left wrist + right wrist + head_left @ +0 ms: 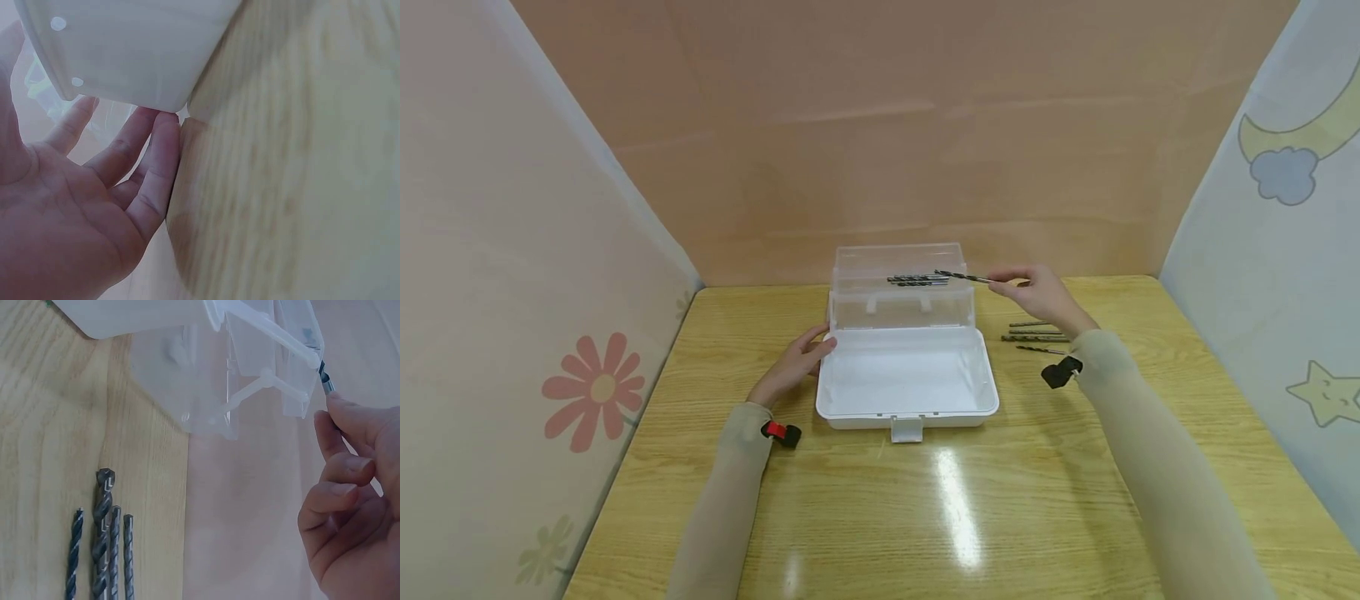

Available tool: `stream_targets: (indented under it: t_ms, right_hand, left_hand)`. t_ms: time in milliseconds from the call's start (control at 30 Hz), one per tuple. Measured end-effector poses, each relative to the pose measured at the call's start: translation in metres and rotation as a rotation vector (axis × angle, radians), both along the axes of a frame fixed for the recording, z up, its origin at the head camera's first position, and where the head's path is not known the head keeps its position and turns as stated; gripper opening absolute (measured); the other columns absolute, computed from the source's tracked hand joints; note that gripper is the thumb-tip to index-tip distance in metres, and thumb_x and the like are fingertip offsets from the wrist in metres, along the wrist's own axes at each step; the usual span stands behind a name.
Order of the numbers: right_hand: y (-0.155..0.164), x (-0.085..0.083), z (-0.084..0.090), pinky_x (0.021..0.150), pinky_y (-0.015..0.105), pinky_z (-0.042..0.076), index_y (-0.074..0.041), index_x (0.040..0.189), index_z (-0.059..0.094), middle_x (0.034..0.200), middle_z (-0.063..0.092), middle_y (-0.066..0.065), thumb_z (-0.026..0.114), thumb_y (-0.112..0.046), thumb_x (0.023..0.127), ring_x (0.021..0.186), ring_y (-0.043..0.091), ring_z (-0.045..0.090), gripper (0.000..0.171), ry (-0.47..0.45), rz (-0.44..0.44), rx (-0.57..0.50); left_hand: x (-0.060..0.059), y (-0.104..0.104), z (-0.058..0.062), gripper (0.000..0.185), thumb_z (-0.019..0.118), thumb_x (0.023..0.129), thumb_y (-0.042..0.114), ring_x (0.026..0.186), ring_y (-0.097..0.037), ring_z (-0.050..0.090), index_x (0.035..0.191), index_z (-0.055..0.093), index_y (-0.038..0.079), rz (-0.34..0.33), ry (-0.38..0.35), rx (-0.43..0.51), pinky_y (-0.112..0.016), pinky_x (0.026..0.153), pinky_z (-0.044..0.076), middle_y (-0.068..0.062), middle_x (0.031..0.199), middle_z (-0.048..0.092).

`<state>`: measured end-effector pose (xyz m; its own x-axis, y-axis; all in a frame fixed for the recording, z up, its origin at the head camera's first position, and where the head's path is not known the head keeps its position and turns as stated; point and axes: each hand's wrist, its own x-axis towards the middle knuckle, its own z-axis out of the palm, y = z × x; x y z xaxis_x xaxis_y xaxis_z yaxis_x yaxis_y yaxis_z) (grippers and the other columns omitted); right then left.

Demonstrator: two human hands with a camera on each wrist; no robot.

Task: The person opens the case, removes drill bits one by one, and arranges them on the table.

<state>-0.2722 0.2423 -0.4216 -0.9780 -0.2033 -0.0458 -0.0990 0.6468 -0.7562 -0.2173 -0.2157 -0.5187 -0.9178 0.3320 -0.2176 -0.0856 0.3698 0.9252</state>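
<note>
A white plastic toolbox point(907, 371) stands with its lid raised and clear trays point(902, 310) fanned out behind it. My left hand point(792, 364) holds the box at its back left corner, thumb on the rim; in the left wrist view its fingers point(164, 150) touch the box's outer edge. Between thumb and fingertips my right hand point(1037, 292) pinches a drill bit point(961, 276) by its shank, the fluted end pointing left over the upper tray. Several drill bits point(917, 281) lie together in that tray. In the right wrist view, the pinched bit is partly hidden.
More drill bits point(1033, 337) lie side by side on the wooden table point(865, 517), right of the box beneath my right forearm. A latch point(907, 430) hangs from the box's front. Behind the table rises an orange-brown backdrop point(887, 150); printed panels flank both sides.
</note>
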Motion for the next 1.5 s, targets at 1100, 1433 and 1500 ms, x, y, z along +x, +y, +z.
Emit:
stream_targets:
  t_ms: [1100, 1433, 1500]
  right_hand:
    - [0.051, 0.029, -0.017, 0.054, 0.025, 0.041, -0.008, 0.140, 0.068, 0.097, 0.066, -0.020, 0.065, -0.037, 0.107, 0.056, 0.002, 0.040, 0.044, 0.043, -0.193, -0.335]
    - [0.084, 0.054, -0.026, 0.055, 0.029, 0.040, -0.007, 0.138, 0.068, 0.094, 0.069, -0.023, 0.063, -0.040, 0.108, 0.058, 0.007, 0.042, 0.044, 0.035, -0.207, -0.261]
    - [0.089, 0.059, -0.030, 0.056, 0.030, 0.040, -0.004, 0.139, 0.066, 0.094, 0.069, -0.024, 0.063, -0.040, 0.108, 0.060, 0.008, 0.043, 0.047, 0.015, -0.212, -0.262]
  left_hand:
    - [-0.001, 0.001, 0.000, 0.068, 0.053, 0.111, 0.050, 0.093, -0.019, 0.074, 0.169, 0.032, 0.021, 0.014, -0.003, 0.024, -0.030, 0.086, 0.058, -0.026, 0.148, 0.061]
    - [-0.001, 0.002, 0.000, 0.067, 0.054, 0.111, 0.049, 0.097, -0.022, 0.074, 0.169, 0.033, 0.022, 0.015, 0.001, 0.027, -0.032, 0.087, 0.059, -0.026, 0.146, 0.062]
    - [-0.001, 0.002, 0.000, 0.067, 0.054, 0.111, 0.050, 0.098, -0.023, 0.074, 0.168, 0.033, 0.022, 0.014, -0.003, 0.025, -0.033, 0.089, 0.060, -0.025, 0.147, 0.062]
